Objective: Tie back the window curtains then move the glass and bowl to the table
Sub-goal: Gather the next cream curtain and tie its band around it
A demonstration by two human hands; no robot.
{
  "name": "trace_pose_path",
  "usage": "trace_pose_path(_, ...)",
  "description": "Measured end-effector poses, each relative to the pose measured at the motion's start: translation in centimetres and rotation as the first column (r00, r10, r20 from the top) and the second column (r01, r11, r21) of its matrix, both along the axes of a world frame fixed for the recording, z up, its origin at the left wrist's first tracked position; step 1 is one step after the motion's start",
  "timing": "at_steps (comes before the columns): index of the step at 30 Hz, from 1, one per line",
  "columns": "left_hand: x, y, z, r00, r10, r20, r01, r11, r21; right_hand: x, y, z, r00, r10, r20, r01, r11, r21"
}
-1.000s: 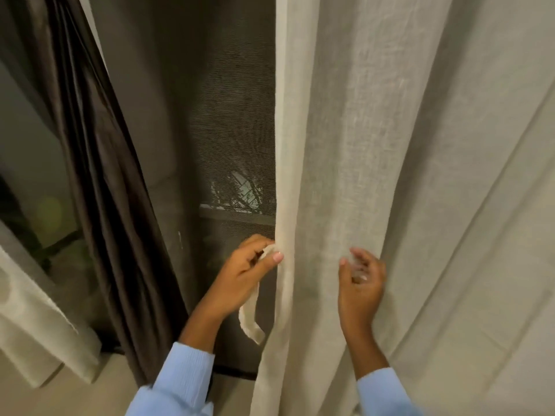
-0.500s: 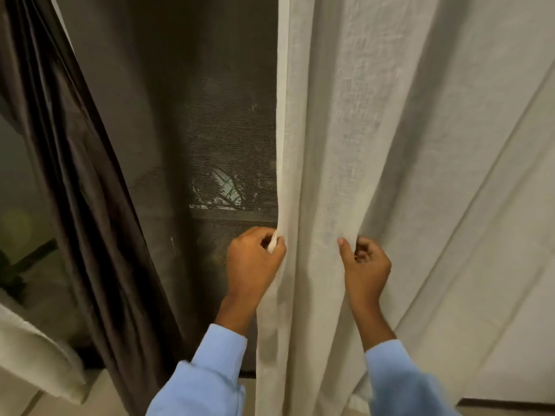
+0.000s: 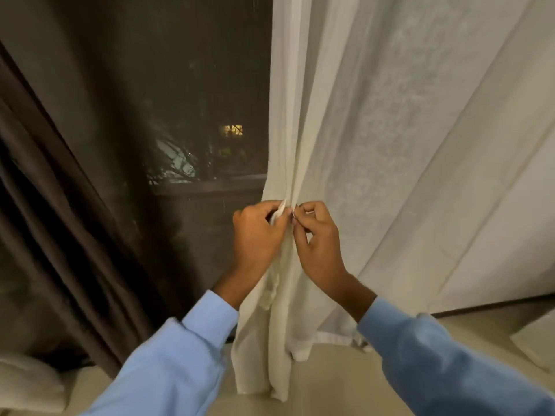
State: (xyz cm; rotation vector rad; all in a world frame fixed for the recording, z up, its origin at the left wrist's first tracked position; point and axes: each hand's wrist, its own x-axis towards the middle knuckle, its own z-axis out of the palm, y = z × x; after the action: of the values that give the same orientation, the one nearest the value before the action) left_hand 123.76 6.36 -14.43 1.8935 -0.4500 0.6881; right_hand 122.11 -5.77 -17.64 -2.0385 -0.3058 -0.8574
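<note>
Right hand (image 3: 319, 244) has joined left hand (image 3: 258, 235) (fingers (image 3: 304, 209) of both pinch the curtain tie (image 3: 280, 210)).

Brought right hand (image 3: 318, 238) left across the fold, fingertips meeting left hand (image 3: 258, 232) | gathered cream curtain (image 3: 375, 145) edge into a tight bunch there | drew tie-back strip (image 3: 280, 210) up, pinched at left fingertips

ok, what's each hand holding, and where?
Left hand grips cream fabric tie strip by its upper end, against sheer cream curtain; right hand pinches curtain's gathered edge.
</note>
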Motion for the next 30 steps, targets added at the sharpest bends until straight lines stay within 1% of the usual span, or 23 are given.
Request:
trace_pose_path(4,-1.6,-0.4,0.2,0.998,-0.033,0.056,0.032,0.999,0.015,-0.9,-0.9,0.0,1.0,-0.007,-0.023,0.005,0.997,-0.08)
trace_pose_path(6,-2.1,-0.7,0.3,0.997,-0.024,0.068,0.022,0.999,0.031,-1.2,-0.6,-0.1,1.0,-0.018,-0.022,0.017,0.999,-0.05)
trace_pose_path(11,-2.3,-1.6,0.3,0.996,0.055,0.065,-0.059,0.996,0.068,-1.8,-0.2,-0.9,0.997,-0.074,-0.02,0.075,0.994,0.084)
trace_pose_path(15,-2.4,-3.1,0.4,0.995,0.086,0.054,-0.09,0.992,0.084,-1.3,-1.6,-0.8,0.994,-0.105,-0.035,0.107,0.992,0.069)
trace_pose_path(17,-2.5,-4.0,0.5,0.993,0.105,0.056,-0.111,0.988,0.112,-1.1,-2.1,-0.9,0.995,-0.093,-0.027,0.094,0.995,0.042)
trace_pose_path(18,-2.7,-4.9,0.5,0.991,0.12,0.061,-0.127,0.983,0.131,-1.0,-2.8,-1.1,0.996,-0.086,-0.035,0.088,0.995,0.056)
trace_pose_path(20,-3.0,-6.2,0.7,0.985,0.16,0.058,-0.167,0.975,0.143,-1.1,-3.6,-1.3,0.994,-0.03,-0.109,0.046,0.989,0.14)
trace_pose_path(21,-3.0,-6.4,0.7,0.983,0.177,0.049,-0.183,0.974,0.137,-1.3,-3.7,-1.5,0.992,-0.003,-0.129,0.021,0.991,0.135)
trace_pose_path(22,-3.1,-6.7,0.8,0.979,0.199,0.041,-0.203,0.97,0.134,-1.5,-3.8,-1.6,0.993,0.013,-0.118,0.0,0.994,0.11)
trace_pose_path(24,-3.1,-7.4,0.9,0.968,0.249,0.02,-0.249,0.958,0.138,-1.4,-4.5,-2.1,0.995,0.052,-0.089,-0.041,0.992,0.121)
trace_pose_path(26,-3.3,-7.9,1.3,0.955,0.298,0.009,-0.296,0.944,0.145,-1.2,-5.0,-1.9,0.995,0.087,-0.047,-0.082,0.992,0.094)
trace_pose_path(28,-3.2,-8.3,1.5,0.936,0.351,0.024,-0.35,0.922,0.164,-1.3,-5.5,-1.8,0.995,0.103,-0.012,-0.102,0.994,0.036)
trace_pose_path(30,-3.3,-9.0,1.6,0.915,0.402,0.044,-0.403,0.899,0.173,-1.3,-6.2,-1.9,0.99,0.136,-0.025,-0.136,0.991,0.018)
